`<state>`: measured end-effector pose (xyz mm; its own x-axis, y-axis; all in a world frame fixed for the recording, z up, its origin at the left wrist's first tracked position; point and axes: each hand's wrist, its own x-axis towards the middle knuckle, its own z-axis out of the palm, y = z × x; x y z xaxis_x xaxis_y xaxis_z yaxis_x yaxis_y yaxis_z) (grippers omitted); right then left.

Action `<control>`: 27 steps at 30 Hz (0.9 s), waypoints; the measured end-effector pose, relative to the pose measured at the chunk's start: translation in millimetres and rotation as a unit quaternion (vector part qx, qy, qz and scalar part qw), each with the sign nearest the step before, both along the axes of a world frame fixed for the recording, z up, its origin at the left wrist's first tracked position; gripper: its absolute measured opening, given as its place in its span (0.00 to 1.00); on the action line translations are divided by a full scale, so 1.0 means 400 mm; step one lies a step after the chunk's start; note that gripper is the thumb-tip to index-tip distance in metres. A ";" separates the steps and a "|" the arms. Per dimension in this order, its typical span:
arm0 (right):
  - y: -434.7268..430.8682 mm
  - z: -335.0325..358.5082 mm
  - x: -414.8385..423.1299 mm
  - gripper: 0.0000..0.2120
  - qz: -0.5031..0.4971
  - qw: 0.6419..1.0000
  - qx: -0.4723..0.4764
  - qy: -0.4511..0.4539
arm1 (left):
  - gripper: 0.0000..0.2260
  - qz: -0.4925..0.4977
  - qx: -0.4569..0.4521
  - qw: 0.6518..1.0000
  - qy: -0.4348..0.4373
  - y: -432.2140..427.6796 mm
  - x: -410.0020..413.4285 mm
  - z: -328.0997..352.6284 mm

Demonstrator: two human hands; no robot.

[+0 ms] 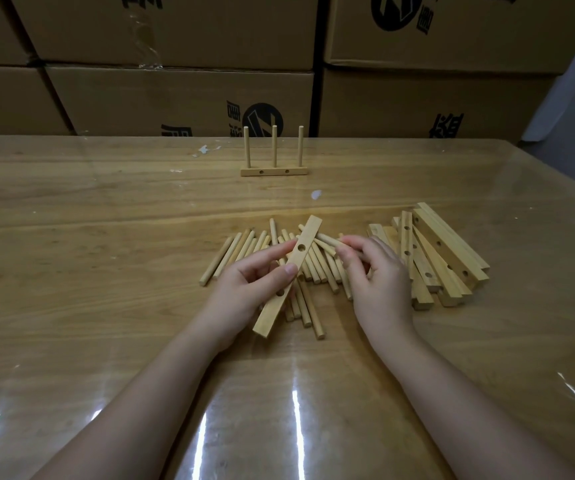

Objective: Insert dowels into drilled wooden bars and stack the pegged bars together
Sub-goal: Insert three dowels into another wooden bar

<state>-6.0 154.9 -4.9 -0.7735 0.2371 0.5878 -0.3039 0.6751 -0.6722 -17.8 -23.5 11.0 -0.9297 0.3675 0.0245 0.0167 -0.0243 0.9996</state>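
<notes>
Dim, warm light falls from above. The glossy, film-covered light-brown wooden table throws long white glare streaks at 6 and 7 o'clock, fainter at 4. Stacked brown cardboard boxes at 12 o'clock sit darker and soft. Wide-angle bending bows the table's far edge; the fingers of the right hand blur slightly.

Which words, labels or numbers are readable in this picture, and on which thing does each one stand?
"益" (partly cut off): lower right cardboard box.
Round logos and characters on the other cardboard boxes: rotated, cropped, unreadable.
Drilled bars, dowels, table: no text.
</notes>
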 end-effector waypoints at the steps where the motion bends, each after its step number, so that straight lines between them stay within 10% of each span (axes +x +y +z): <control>1: -0.002 0.000 0.002 0.10 0.011 1.000 -0.006 -0.002 | 0.16 0.006 0.013 1.000 -0.010 0.001 0.000 0.000; 6: -0.003 0.004 0.007 0.20 0.014 0.998 -0.062 -0.002 | 0.14 0.053 0.100 0.991 -0.078 -0.009 -0.004 0.007; 27: 0.019 -0.001 -0.002 0.06 0.030 0.988 -0.151 0.008 | 0.16 0.067 0.113 0.988 -0.080 -0.009 -0.011 -0.004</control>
